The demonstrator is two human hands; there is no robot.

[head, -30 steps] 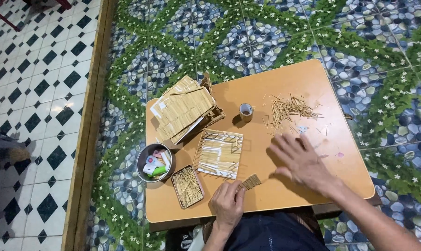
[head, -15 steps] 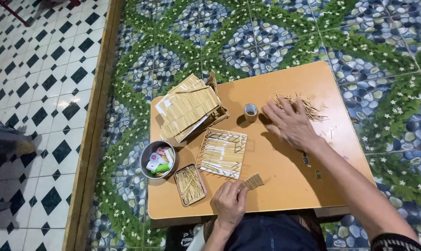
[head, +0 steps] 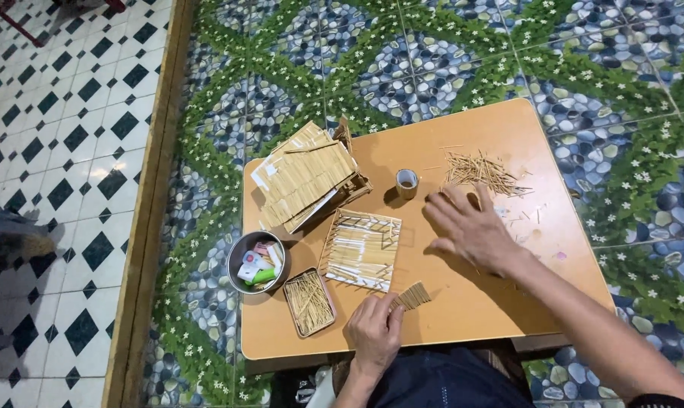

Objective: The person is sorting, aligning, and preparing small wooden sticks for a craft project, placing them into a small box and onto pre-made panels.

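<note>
Wooden sticks, thin and pale, are what both hands are busy with. Seen from above, the left hand [head: 373, 331] rests at the near edge of the worktop [head: 463, 317], its fingers closed round a small bundle of sticks [head: 411, 296] that fans out to the right of the thumb. The right hand [head: 472, 227] lies further out, spread flat and open with the palm down, holding nothing; its fingertips stop just short of a loose heap of sticks [head: 479, 171] scattered towards the far right of the worktop.

Between the hands lies a flat panel of glued sticks [head: 361, 249]. Left of the bundle sits a small rectangular tray [head: 308, 302] filled with more sticks, and beside it a round metal bowl [head: 256, 261] holding small tubes and packets. Further back stands a model house [head: 305, 178] with a sloped stick roof, and near it a small roll of tape [head: 407, 182]. The floor around is tiled in a blue pebble and green leaf pattern.

To gather well from the heap, the open hand would do best to pinch a few sticks lying the same way, lifting them lightly so they neither snap nor drag others off, while the other hand keeps its bundle squared and even.
</note>
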